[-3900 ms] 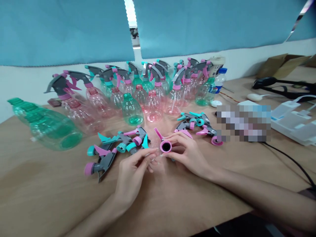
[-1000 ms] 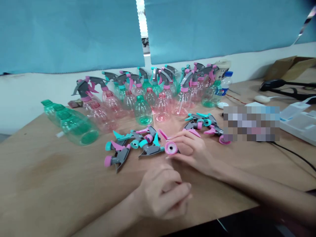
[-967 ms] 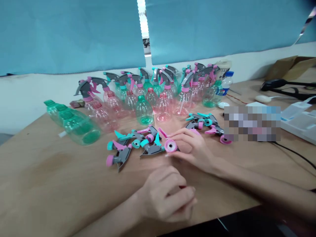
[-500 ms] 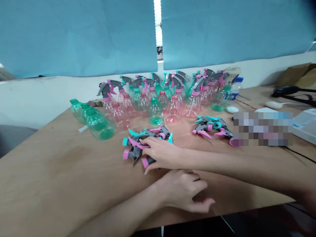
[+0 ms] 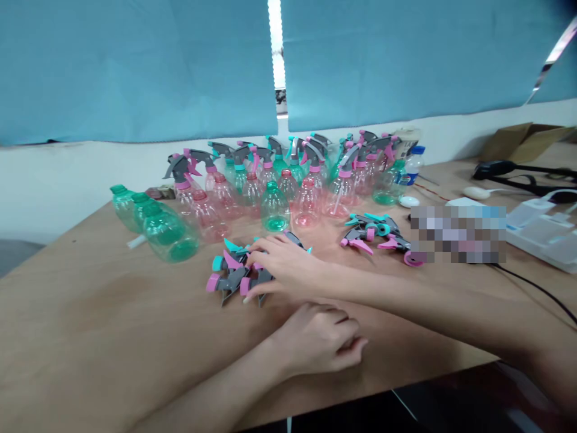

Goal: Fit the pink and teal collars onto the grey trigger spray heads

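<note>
My right hand [image 5: 291, 267] reaches in from the right and lies over a pile of spray trigger heads, fingers spread, thumb low beside a grey trigger head with a pink collar [image 5: 256, 281]. Left of it lies another pink-collared trigger head [image 5: 228, 281], with a teal-collared one [image 5: 220, 263] just behind. The palm hides part of the pile. Nearer the table's front edge, my left hand [image 5: 322, 340] is curled into a loose fist above the wood, apart from the pile. Nothing shows between its fingers.
Open green bottles [image 5: 171, 234] stand at the left. Behind the pile are a green bottle [image 5: 276, 207], pink bottles [image 5: 308, 204] and several bottles with trigger heads fitted. A second trigger-head pile [image 5: 369, 231] lies right, near a black cable [image 5: 532, 279] and clear plastic box [image 5: 545, 234].
The view has shifted, moving most things left in the picture. The near pink-collared trigger head now lies more level with its neighbour. My left hand's fingers and thumb have closed together.
</note>
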The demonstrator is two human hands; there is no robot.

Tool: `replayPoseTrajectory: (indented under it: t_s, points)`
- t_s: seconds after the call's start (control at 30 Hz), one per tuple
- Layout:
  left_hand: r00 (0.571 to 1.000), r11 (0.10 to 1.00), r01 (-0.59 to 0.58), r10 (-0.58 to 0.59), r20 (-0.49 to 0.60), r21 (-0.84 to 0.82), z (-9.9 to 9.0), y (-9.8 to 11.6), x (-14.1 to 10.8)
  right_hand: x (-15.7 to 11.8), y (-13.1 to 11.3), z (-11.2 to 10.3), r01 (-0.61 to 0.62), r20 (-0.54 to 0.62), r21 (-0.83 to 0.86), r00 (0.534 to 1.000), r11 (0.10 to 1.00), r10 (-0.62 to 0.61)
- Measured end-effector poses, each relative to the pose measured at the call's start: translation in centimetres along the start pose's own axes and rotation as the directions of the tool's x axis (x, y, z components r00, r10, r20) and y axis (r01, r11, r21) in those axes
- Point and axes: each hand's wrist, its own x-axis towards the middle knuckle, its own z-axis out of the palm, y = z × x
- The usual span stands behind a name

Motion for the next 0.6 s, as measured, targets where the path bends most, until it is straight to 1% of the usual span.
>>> replayPoseTrajectory:
  t_s: [0.07,0.13,0.17,0.27,0.3,0.4,0.5,0.6]
  points:
    - [0.999,0.999,0.033,-0.033,0.005,-0.010,-0.2,-0.2,0.0,-2.0,1.2,-1.3,-0.045,-0.031,0.028,0.998,0.999,0.046]
    - [0.998,0.998,0.063,-0.062,0.008,-0.012,-0.5,-0.5,0.1,-4.5,2.9,-2.8,-0.103,-0.022,0.043,0.994,0.994,0.104]
    - [0.997,0.997,0.081,-0.081,0.013,-0.013,-0.6,-0.7,0.1,-5.9,3.9,-3.6,-0.155,-0.018,0.038,0.988,0.987,0.156]
    - [0.989,0.988,0.149,-0.149,0.025,-0.026,-0.8,-1.1,0.4,-10.2,7.2,-6.0,-0.307,-0.028,0.036,0.951,0.951,0.308]
    - [0.985,0.985,0.171,-0.170,0.023,-0.029,-0.9,-1.2,0.5,-11.7,8.3,-6.8,-0.350,0.000,0.039,0.937,0.936,0.351]
    - [0.977,0.977,0.212,-0.212,-0.021,-0.015,-0.7,-1.6,1.1,-15.4,11.1,-8.7,-0.475,0.029,0.015,0.880,0.880,0.475]
    - [0.963,0.965,0.261,-0.260,-0.071,0.015,0.0,-2.1,2.4,-18.0,12.8,-9.3,-0.543,0.026,-0.021,0.839,0.840,0.543]
    - [0.942,0.948,0.315,-0.308,-0.134,0.036,1.4,-2.8,4.8,-19.3,12.9,-8.7,-0.568,0.015,-0.019,0.822,0.823,0.569]
